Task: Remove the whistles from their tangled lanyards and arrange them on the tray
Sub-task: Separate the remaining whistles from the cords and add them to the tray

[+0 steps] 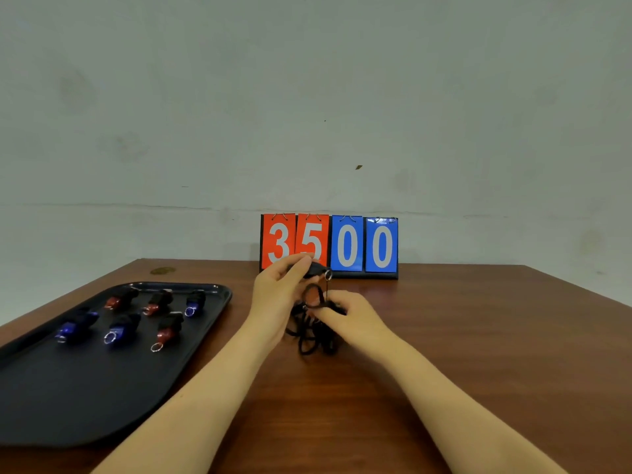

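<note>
Tray (30,398) nearest, six whistles in rows. Left hand (277,289) fingers pinch black whistle (316,268) raised over worktop (444,336); right hand (349,314) fingers pinch tangled lanyards (313,336), likely tensioning cord for unclipping.

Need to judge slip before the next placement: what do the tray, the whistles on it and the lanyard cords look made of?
Tray: looks like dark plastic with a smooth semi-matte finish; soft sheen along its raised rim.
Whistles on it: probably glossy plastic, red or blue with black parts, each with a shiny metal split ring.
Lanyard cords: thin black matte cord, likely woven fabric; limp and tangled.
</note>
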